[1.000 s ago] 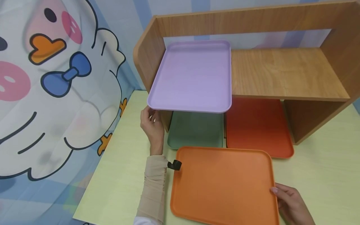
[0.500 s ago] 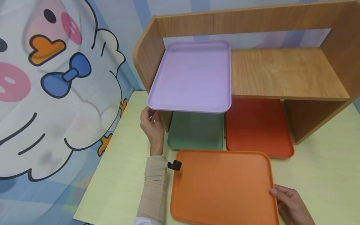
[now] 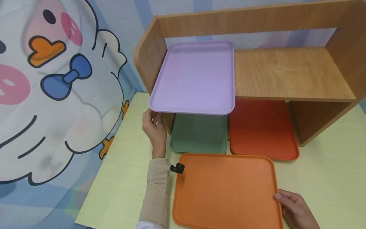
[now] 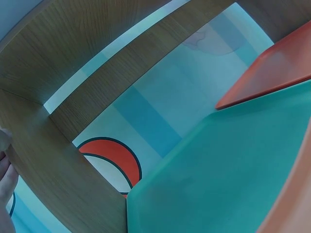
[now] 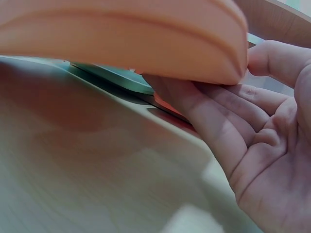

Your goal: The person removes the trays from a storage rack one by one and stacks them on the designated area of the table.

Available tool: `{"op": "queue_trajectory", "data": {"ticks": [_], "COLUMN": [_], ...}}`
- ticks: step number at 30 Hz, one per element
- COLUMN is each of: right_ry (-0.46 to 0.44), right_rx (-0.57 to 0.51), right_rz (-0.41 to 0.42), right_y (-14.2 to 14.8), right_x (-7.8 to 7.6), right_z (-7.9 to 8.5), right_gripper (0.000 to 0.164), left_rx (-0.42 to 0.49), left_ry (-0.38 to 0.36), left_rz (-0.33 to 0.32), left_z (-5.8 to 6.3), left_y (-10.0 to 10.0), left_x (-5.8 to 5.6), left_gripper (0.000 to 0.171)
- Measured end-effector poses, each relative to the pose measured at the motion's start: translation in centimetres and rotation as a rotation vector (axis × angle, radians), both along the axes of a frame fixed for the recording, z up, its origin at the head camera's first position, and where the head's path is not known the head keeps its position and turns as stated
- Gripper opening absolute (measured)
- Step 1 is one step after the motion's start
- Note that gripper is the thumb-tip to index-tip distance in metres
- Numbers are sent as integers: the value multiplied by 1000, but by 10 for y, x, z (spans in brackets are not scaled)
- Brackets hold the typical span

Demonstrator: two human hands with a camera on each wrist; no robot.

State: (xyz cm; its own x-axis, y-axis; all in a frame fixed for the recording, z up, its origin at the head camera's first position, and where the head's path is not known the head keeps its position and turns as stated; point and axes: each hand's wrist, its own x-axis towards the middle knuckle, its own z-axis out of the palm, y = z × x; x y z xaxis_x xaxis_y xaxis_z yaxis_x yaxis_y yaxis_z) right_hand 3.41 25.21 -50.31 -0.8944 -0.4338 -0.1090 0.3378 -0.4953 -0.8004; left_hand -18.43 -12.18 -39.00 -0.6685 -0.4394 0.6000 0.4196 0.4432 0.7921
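Observation:
My right hand [image 3: 297,206] pinches the right edge of an orange tray [image 3: 226,190], thumb on top and fingers beneath. In the right wrist view the orange tray [image 5: 146,43] is raised above the table, its underside over my fingers. My left hand [image 3: 155,130] grips the front edge of the wooden shelf's left side panel [image 3: 168,122], just below a corner of a purple tray [image 3: 197,79]. That purple tray lies on the upper board at the left, jutting past its front edge. Beneath the board are a green tray [image 3: 200,133] and a red tray [image 3: 263,130], side by side.
The wooden shelf [image 3: 294,74] stands at the back of a pale yellow table [image 3: 123,165]. A low divider separates the green and red trays. Behind and to the left hangs a cloth [image 3: 94,127] printed with a cartoon bird.
The orange tray has shifted slightly toward me, its far edge drawing back from the green and red trays, with my right hand still on it. My left hand has stayed in place.

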Motion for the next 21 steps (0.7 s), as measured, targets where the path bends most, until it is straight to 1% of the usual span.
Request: {"op": "queue_trajectory", "data": {"ticks": [7, 12, 19, 21], "right_ry": [27, 24, 47, 35], "right_rx": [-73, -100, -140, -152], "right_rz": [31, 63, 76, 90], "right_y": [-1, -1, -3, -3], "right_x": [1, 1, 2, 3], "right_z": [-2, -2, -4, -4], "right_gripper": [46, 45, 46, 46], "left_rx": [-3, -3, -9, -8], "left_ry": [5, 12, 0, 1], "left_rz": [5, -2, -7, -7], "left_z": [0, 1, 2, 2], "left_y": [0, 0, 0, 0], "left_x": [-1, 0, 2, 1], "left_gripper": [22, 21, 20, 19]}}
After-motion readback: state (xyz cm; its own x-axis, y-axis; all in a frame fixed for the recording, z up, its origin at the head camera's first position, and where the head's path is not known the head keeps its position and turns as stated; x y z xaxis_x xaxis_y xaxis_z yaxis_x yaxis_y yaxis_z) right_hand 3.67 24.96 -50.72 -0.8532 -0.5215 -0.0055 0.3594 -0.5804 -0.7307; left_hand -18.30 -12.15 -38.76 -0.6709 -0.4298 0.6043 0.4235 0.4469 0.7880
